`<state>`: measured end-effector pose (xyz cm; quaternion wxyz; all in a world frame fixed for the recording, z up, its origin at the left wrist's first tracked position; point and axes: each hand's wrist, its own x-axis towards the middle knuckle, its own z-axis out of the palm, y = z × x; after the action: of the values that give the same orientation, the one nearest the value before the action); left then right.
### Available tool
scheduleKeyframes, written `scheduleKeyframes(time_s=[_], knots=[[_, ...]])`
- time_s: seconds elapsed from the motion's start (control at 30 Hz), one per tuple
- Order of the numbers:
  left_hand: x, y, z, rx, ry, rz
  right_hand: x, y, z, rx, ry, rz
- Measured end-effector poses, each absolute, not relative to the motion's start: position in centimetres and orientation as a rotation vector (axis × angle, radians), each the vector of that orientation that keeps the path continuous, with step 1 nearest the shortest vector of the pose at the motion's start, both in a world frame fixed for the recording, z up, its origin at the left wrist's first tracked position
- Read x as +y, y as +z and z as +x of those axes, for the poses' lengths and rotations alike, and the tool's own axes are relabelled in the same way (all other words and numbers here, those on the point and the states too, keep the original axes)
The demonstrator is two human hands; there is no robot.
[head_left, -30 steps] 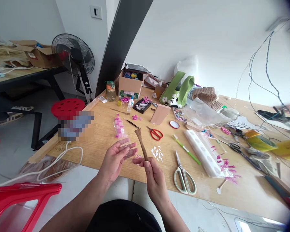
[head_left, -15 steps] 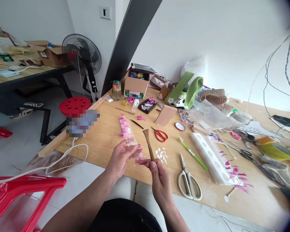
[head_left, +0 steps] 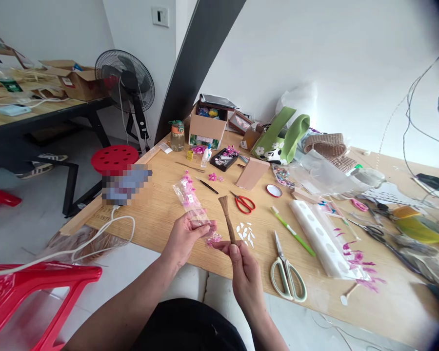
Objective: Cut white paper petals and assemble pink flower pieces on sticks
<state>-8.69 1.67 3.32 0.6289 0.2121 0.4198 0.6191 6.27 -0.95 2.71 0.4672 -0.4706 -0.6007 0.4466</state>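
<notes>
My left hand (head_left: 185, 236) pinches the near end of a clear plastic bag (head_left: 189, 195) with pink flower pieces inside and a small white label. In my right hand (head_left: 243, 268) is a bundle of thin brown stalks (head_left: 226, 217), gripped near its lower end and flared at the top. Pink petals (head_left: 213, 239) show between the two hands. Just right of the bundle lie several small white leaf-shaped pieces (head_left: 246, 234). Red-handled scissors (head_left: 243, 202) rest beyond them, and larger white-handled scissors (head_left: 287, 273) lie to the right of my right hand.
A green toothbrush (head_left: 292, 231) and a white plastic-wrapped roll (head_left: 316, 241) lie to the right. Farther back stand a wooden block (head_left: 253, 174), a glue bottle (head_left: 206, 157), a cardboard box (head_left: 208, 127) and a green bag (head_left: 278, 141). A white cable (head_left: 106, 224) hangs at the table's left edge.
The plastic bag is lifted and spread a little flatter in my left hand, with its far end now farther left. My right hand keeps its hold on the brown bundle. The view has shifted slightly.
</notes>
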Motion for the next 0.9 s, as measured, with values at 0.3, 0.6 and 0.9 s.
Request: scheduleKeyframes(time_s=[0.3, 0.6, 0.9], knots=[[1.73, 2.8, -8.83, 0.987, 1.39, 0.491, -1.03, 2.67, 6.48, -1.471, 1.116, -1.162], [1.34, 2.92, -9.33, 1.013, 1.298, 0.534, -0.83, 2.56, 6.87, -1.527, 1.17, -1.133], [1.5, 2.55, -9.55, 1.03, 1.33, 0.556, -0.9, 2.31, 6.9, -1.523, 1.19, -1.13]])
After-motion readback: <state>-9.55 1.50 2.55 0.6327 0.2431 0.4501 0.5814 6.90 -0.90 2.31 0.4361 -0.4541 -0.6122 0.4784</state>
